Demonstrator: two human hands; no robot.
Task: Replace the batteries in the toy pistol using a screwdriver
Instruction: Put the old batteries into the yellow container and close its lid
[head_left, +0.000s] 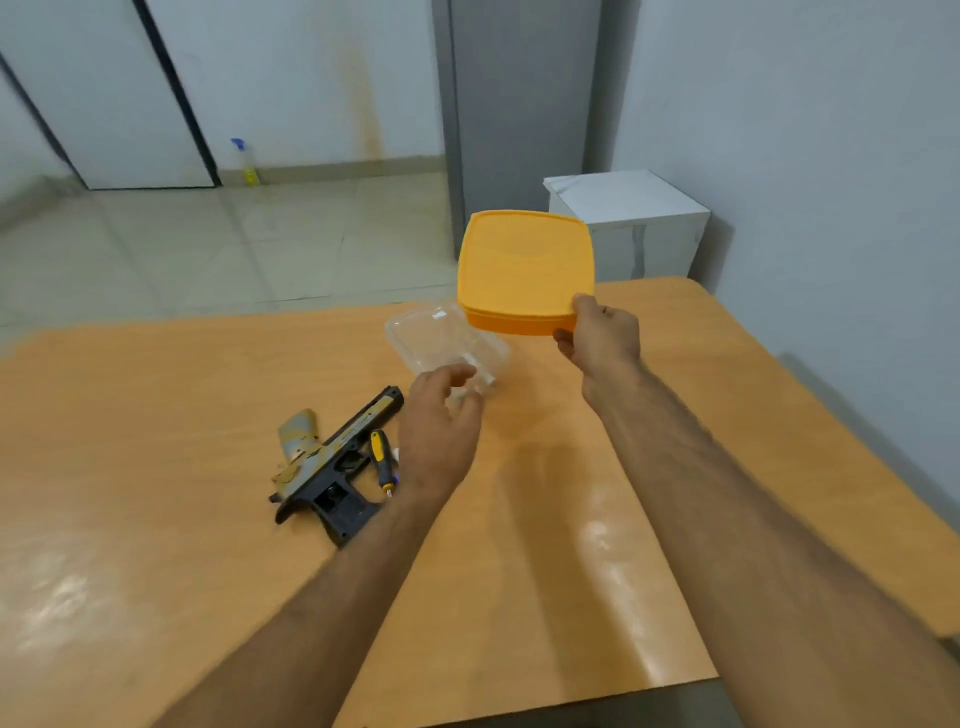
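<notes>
The right hand is gripping the near edge of an orange lid, thumb on top and fingers curled beneath, holding it tilted in the air at the upper centre of the frame, above the far part of the worktop. Just below and left of the lid, a clear plastic box is sitting on the worktop. The left hand is reaching toward the box's near side with loosely curved fingers; whether they are touching it is hard to tell through the blur. Left of that hand, at the frame's centre left, the toy pistol is lying on its side. A screwdriver with a yellow and black handle is lying just beside the pistol, between it and the left wrist.
</notes>
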